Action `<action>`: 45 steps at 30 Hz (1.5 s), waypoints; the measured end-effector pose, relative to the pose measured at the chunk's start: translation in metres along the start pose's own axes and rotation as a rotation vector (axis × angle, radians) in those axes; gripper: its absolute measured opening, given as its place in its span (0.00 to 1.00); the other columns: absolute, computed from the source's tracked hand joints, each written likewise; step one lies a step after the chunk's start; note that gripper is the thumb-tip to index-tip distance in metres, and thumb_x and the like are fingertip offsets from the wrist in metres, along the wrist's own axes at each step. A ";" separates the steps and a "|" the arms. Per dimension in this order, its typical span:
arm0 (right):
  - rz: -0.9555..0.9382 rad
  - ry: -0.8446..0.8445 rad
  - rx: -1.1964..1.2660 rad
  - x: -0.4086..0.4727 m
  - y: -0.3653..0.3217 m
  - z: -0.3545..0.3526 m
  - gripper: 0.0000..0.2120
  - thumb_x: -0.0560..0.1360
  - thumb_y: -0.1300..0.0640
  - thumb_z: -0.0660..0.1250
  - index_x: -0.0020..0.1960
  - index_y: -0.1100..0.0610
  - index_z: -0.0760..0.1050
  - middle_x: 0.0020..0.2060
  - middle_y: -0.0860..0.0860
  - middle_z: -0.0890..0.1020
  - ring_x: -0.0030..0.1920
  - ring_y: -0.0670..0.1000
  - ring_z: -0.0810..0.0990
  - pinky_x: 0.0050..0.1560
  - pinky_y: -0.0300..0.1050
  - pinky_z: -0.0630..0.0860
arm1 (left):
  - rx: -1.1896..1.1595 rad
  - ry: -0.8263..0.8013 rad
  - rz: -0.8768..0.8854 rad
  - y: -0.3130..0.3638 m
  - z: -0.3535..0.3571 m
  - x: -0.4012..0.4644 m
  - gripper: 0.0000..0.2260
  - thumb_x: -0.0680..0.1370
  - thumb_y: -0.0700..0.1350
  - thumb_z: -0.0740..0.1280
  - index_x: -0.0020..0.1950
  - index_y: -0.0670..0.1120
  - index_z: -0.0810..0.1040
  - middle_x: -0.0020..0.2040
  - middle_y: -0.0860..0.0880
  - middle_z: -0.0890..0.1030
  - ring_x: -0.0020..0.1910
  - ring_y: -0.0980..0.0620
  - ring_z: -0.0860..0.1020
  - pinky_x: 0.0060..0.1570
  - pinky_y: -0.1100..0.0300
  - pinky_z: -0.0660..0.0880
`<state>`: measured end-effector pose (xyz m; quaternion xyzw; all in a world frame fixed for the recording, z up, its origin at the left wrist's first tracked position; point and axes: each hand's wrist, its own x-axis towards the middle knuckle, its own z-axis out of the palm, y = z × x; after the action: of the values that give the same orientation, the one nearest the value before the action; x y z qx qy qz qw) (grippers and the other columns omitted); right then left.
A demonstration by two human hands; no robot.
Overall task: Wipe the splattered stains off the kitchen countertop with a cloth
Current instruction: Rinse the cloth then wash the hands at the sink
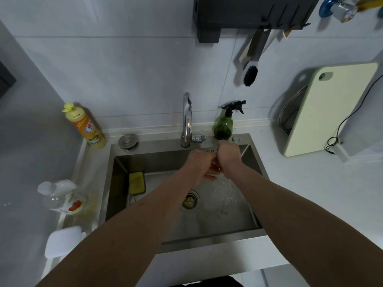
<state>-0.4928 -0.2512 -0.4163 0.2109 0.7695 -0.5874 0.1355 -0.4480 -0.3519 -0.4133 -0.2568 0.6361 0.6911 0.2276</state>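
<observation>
Both my hands are together over the steel sink (207,238), just below the chrome tap (187,117). My left hand (199,163) and my right hand (229,156) are closed and touching each other. Only a small pale bit of cloth (213,169) shows between them; the rest is hidden in the fists. Water splashes on the sink floor below the hands, to the right of the drain strainer (189,200). The white countertop (310,183) runs to the right of the sink; I see no clear stains on it from here.
A green spray bottle (223,126) stands behind the sink's right corner, a yellow-orange dish soap bottle (87,127) at the left. A yellow sponge (136,182) lies in the sink. A pale cutting board (329,108) leans on the wall. A clear bottle (62,197) and a white box (63,241) sit at the left.
</observation>
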 end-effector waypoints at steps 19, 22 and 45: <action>0.157 -0.313 0.369 -0.020 0.010 -0.030 0.21 0.73 0.51 0.70 0.58 0.64 0.82 0.54 0.63 0.85 0.54 0.63 0.84 0.61 0.65 0.77 | -0.337 -0.011 0.067 0.008 0.013 -0.011 0.13 0.79 0.32 0.70 0.64 0.31 0.79 0.60 0.33 0.82 0.59 0.35 0.82 0.58 0.41 0.82; 0.116 -0.395 0.481 -0.020 0.012 -0.033 0.10 0.75 0.58 0.66 0.52 0.57 0.84 0.50 0.60 0.85 0.49 0.59 0.85 0.53 0.57 0.80 | -0.371 -0.067 0.084 0.005 0.013 -0.014 0.12 0.81 0.33 0.68 0.65 0.35 0.80 0.60 0.34 0.82 0.60 0.37 0.82 0.61 0.44 0.80; -0.005 -0.396 0.629 -0.027 -0.003 -0.044 0.17 0.75 0.55 0.65 0.62 0.60 0.78 0.54 0.62 0.82 0.52 0.60 0.84 0.51 0.54 0.81 | -0.367 -0.088 0.110 0.020 0.015 -0.023 0.12 0.74 0.27 0.73 0.55 0.34 0.80 0.54 0.36 0.85 0.51 0.38 0.86 0.47 0.46 0.85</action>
<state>-0.4691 -0.2144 -0.3895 0.1228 0.5106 -0.8249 0.2090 -0.4438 -0.3387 -0.3820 -0.2286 0.5021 0.8173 0.1665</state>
